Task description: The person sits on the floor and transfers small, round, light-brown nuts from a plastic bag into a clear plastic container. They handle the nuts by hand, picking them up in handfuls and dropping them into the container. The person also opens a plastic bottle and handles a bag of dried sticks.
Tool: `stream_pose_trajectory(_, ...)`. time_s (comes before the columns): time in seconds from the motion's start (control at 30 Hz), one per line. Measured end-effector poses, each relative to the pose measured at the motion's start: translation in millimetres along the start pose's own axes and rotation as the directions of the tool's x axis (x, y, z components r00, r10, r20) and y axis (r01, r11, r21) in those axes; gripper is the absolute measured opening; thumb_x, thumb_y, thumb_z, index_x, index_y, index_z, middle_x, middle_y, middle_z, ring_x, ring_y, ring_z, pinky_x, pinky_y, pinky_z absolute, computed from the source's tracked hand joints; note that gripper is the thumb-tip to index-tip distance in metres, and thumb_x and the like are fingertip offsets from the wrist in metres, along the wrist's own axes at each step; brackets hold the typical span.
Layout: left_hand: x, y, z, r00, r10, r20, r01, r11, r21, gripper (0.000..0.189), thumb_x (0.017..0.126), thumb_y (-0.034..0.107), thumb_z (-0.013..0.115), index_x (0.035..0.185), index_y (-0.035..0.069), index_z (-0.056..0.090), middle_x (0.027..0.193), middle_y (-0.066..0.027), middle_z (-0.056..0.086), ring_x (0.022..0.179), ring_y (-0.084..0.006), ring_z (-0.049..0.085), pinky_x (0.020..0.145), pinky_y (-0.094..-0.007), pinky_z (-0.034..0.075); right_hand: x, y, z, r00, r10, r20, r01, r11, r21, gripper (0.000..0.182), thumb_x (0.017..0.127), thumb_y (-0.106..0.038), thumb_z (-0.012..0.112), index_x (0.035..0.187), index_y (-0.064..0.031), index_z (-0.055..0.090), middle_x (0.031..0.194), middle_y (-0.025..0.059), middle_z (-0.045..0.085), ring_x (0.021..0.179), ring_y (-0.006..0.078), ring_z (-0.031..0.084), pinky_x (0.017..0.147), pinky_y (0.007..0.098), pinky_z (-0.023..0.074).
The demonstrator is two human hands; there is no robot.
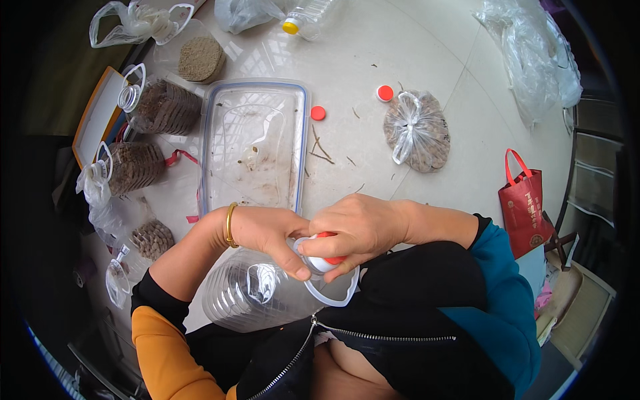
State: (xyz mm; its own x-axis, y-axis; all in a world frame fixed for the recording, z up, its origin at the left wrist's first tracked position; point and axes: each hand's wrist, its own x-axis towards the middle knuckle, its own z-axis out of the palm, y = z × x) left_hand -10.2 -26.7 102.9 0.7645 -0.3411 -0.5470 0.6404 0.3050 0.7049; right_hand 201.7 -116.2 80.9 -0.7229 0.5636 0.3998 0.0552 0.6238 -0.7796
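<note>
A large clear plastic bottle [255, 285] with ribbed walls lies tilted across my lap, its neck toward the right. My left hand [272, 237] grips the bottle around the neck. The fingers of my right hand [350, 230] are closed on a red and white screw cap [325, 260] at the bottle's mouth. Below the cap hangs the bottle's white loop handle [332, 297]. Whether the cap's thread is engaged is hidden by my fingers. Just beyond my hands lies a clear plastic container lid [252, 150] with a blue seal and brown crumbs on it.
To the left stand bottles of brown material [165, 107], another such bottle [135, 167] and a container of tan granules [200, 60]. Loose red caps [318, 113], twigs [320, 145] and a tied plastic bag [417, 132] lie ahead. A red tote bag [525, 205] stands right.
</note>
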Motion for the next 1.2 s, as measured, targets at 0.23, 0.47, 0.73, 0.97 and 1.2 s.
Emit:
stream_pose_trajectory(0.23,1,-6,10,0.829,0.266,-0.492,0.215,0.662,0.719,0.059,0.07,0.049,0.079,0.101,0.0,0.067,0.07,-0.0133,0.066,0.082,-0.0296,0.066,0.102,-0.0433,0.043,-11,5,1,0.872,0.475,0.12,-0.488,0.822,0.294,0.047,0.091,-0.034,0.073,0.122,-0.0085,0.049,0.109,0.0159,0.051,0.095,0.0248,0.06,0.082,0.0374,0.0517)
stream_pose_trajectory(0.47,14,-5,26,0.588,0.503,-0.633,0.498,0.39,0.774,0.05,0.065,0.043,0.083,0.086,0.004,0.062,0.075,-0.0104,0.066,0.085,-0.027,0.068,0.111,-0.0541,0.036,12,-3,1,0.301,0.872,0.386,-0.872,0.087,0.482,0.059,0.093,-0.053,0.064,0.105,0.0011,0.044,0.086,0.015,0.062,0.081,0.0235,0.065,0.073,0.0359,0.0526)
stream_pose_trajectory(0.73,6,-9,16,0.644,0.446,-0.621,0.285,0.614,0.736,0.058,0.067,0.052,0.08,0.093,0.001,0.066,0.076,-0.0157,0.068,0.084,-0.0329,0.068,0.112,-0.0513,0.035,-10,0,16,0.632,0.775,0.006,-0.707,0.574,0.412,0.052,0.094,-0.05,0.062,0.116,-0.0041,0.052,0.082,0.011,0.068,0.074,0.0233,0.068,0.067,0.0346,0.0527)
stream_pose_trajectory(0.97,-5,2,2,0.854,0.222,-0.471,0.126,0.789,0.601,0.063,0.067,0.051,0.081,0.1,-0.001,0.069,0.081,-0.0151,0.069,0.08,-0.0313,0.066,0.09,-0.0381,0.049,-18,5,19,0.802,0.597,-0.027,-0.553,0.759,0.344,0.053,0.09,-0.045,0.068,0.122,-0.0059,0.052,0.086,0.0139,0.068,0.074,0.0287,0.068,0.066,0.0358,0.053)
stream_pose_trajectory(1.2,-3,-5,-1,0.931,0.04,-0.362,0.078,0.949,0.304,0.07,0.067,0.055,0.078,0.102,-0.004,0.07,0.073,-0.0139,0.066,0.075,-0.0268,0.066,0.07,-0.0346,0.05,-14,7,7,0.832,0.525,0.18,-0.553,0.755,0.353,0.055,0.085,-0.033,0.075,0.129,-0.0077,0.054,0.095,0.0101,0.065,0.078,0.0257,0.065,0.073,0.0339,0.0526)
